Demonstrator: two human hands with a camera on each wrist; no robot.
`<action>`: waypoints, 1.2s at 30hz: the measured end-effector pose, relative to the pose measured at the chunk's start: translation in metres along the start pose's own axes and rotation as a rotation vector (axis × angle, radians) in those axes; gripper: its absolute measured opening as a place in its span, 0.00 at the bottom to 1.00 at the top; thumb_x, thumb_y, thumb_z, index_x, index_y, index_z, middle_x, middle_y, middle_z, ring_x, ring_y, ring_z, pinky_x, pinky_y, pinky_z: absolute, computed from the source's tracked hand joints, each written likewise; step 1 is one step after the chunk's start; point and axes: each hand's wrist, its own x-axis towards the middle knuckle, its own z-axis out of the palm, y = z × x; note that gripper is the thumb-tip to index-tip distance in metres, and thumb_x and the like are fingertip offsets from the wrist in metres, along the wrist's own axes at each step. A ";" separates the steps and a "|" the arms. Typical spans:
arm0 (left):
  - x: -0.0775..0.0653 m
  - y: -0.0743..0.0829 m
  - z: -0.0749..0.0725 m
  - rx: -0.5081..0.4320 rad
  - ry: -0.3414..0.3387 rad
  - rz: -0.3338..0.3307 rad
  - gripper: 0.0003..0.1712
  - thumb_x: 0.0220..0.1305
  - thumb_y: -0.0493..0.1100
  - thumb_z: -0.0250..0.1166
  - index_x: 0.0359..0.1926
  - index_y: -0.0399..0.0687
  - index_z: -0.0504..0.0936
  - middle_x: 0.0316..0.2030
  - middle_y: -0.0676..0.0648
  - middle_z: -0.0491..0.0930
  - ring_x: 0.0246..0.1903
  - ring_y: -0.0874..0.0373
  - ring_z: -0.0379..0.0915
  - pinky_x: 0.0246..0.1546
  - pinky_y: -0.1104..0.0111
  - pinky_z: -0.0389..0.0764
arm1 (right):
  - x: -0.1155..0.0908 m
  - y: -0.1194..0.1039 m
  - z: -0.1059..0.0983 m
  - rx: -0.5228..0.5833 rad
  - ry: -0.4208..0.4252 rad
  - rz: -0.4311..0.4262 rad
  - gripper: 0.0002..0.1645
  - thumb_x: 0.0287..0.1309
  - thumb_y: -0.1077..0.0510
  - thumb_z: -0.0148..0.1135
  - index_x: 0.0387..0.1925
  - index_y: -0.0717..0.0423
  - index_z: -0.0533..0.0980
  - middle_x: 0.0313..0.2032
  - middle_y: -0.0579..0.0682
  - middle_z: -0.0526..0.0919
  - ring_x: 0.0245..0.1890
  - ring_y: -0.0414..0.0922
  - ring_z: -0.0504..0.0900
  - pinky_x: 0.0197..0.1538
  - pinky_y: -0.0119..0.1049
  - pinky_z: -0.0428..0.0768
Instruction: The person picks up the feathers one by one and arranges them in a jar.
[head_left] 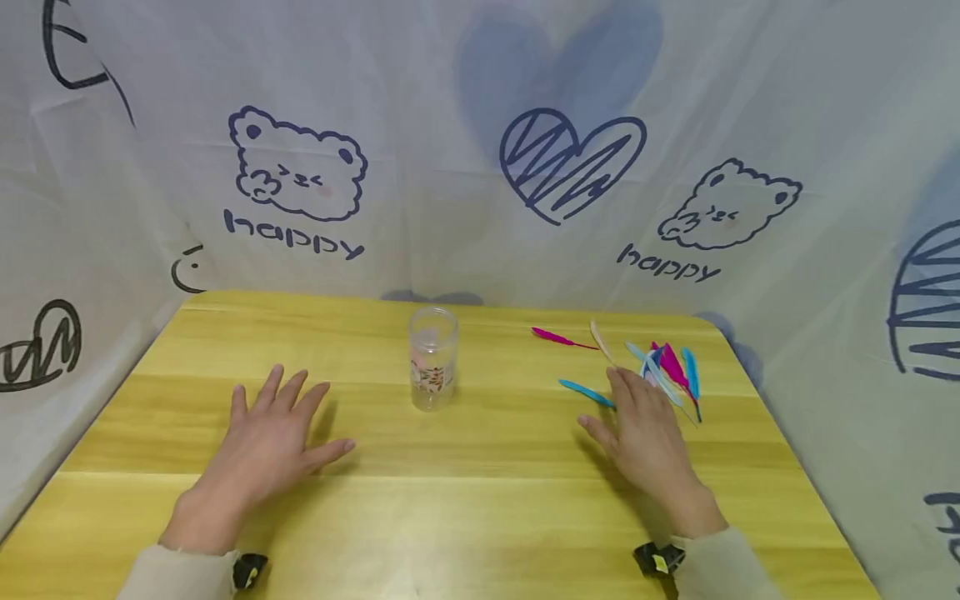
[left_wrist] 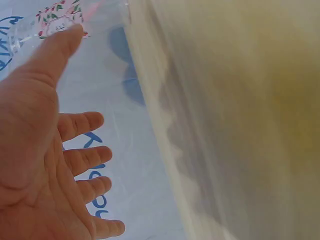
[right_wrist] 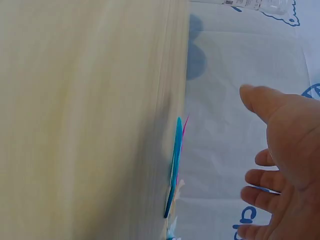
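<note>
A clear plastic cup [head_left: 432,367] with a printed pattern stands upright near the middle of the table. To its left, my left hand [head_left: 266,442] hovers over the wood, fingers spread and holding nothing. On the right, my right hand [head_left: 645,429] is held above the table beside a loose group of feathers, its fingers extended. A blue feather [head_left: 587,392] lies by the right thumb, and a magenta feather [head_left: 555,336] and a cream feather [head_left: 600,340] lie farther back. More blue, pale and magenta feathers [head_left: 672,367] overlap beyond the fingertips, partly hidden by the hand.
The wooden table [head_left: 420,533] has a yellow grain and ends at a white cloth backdrop [head_left: 420,167] with drawn bears and hearts. More cloth hangs along the left and right sides. Pale sleeves and dark wrist straps show at both wrists.
</note>
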 end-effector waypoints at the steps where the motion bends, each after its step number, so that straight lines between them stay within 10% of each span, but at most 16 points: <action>1: 0.000 0.000 0.000 -0.006 0.007 0.004 0.53 0.64 0.75 0.66 0.75 0.42 0.70 0.77 0.28 0.60 0.78 0.24 0.43 0.69 0.20 0.41 | -0.001 -0.001 0.003 0.007 0.040 -0.022 0.48 0.67 0.41 0.71 0.72 0.70 0.67 0.67 0.69 0.74 0.69 0.68 0.71 0.72 0.70 0.66; 7: 0.016 0.015 -0.014 -0.101 0.052 0.026 0.51 0.68 0.73 0.64 0.75 0.40 0.70 0.76 0.30 0.62 0.79 0.27 0.46 0.72 0.24 0.44 | -0.001 -0.014 0.007 0.063 0.200 -0.120 0.28 0.62 0.53 0.76 0.54 0.70 0.79 0.48 0.64 0.83 0.52 0.63 0.81 0.56 0.60 0.80; 20: 0.089 0.075 -0.015 -0.351 0.184 0.101 0.59 0.59 0.67 0.76 0.80 0.42 0.61 0.78 0.35 0.62 0.81 0.34 0.47 0.78 0.31 0.43 | -0.001 -0.041 0.019 0.099 0.071 -0.128 0.27 0.63 0.49 0.76 0.52 0.65 0.80 0.47 0.59 0.83 0.51 0.59 0.82 0.58 0.58 0.81; 36: 0.104 0.098 -0.017 -0.393 0.197 0.079 0.46 0.62 0.65 0.74 0.69 0.41 0.73 0.72 0.39 0.72 0.77 0.39 0.57 0.79 0.34 0.45 | 0.003 -0.042 0.026 0.166 0.056 -0.139 0.40 0.68 0.49 0.72 0.70 0.67 0.69 0.66 0.67 0.77 0.67 0.64 0.76 0.68 0.62 0.76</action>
